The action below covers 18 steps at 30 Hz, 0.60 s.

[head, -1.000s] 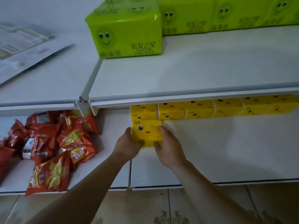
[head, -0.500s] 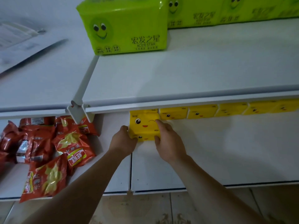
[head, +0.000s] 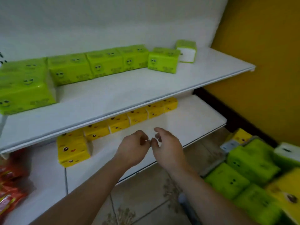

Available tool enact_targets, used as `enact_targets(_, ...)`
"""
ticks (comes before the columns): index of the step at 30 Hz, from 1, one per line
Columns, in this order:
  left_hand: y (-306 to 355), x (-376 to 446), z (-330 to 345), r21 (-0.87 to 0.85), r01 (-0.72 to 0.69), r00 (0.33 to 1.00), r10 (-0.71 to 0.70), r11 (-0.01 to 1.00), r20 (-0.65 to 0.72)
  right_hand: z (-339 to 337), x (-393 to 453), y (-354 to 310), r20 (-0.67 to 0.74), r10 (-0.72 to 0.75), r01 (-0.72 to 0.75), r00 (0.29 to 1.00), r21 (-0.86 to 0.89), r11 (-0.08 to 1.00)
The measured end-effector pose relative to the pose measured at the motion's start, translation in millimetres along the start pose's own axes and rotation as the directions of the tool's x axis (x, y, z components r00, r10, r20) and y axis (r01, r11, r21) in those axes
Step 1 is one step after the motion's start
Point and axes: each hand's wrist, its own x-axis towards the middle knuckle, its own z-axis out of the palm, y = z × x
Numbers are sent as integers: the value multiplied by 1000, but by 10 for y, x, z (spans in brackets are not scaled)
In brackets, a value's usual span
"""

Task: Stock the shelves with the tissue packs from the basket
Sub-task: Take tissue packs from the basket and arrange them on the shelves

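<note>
Far left of the lower shelf point(head: 186, 120), red snack bags point(head: 11, 189), blurred, heaped at the frame edge. Right of those, still on the lower shelf, a stack of yellow tissue packs point(head: 73, 150) with cartoon faces, two high, standing forward of the rest. Behind and right of the stack, a row of yellow tissue packs point(head: 133, 116) running along the back of the lower shelf, partly hidden under the upper shelf point(head: 146, 85). On the upper shelf, a row of green tissue packs point(head: 97, 65) with smiley faces, the leftmost ones stacked nearer the front edge, the rightmost one turned to show its white end.

Above the front part of the lower shelf, right of the yellow stack and clear of it, left hand point(head: 134, 148): fingers loosely curled, gripping nothing. Just beside it, right hand point(head: 168, 148): fingers likewise loosely curled and spread, empty, fingertips close to those of the left hand. No pack between the palms; nearest pack is the yellow stack, well left of the left hand and untouched.

Far right, below the level of the lower shelf, a basket point(head: 212, 166) on the tiled floor point(head: 142, 192) holding green and yellow tissue packs point(head: 243, 172), blurred, apart from both hands.
</note>
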Motion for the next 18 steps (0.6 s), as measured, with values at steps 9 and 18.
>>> enact_targets(9,1756,-232,775,-133,-321,927,340,938,158,-1815,-548,735,-235,166,-203,958,-141,969)
enact_targets(18,2530,-603,1461,-185,-401,800,441,897,406,-3019,-1457,1122,-357,284,-437,890,-485,758)
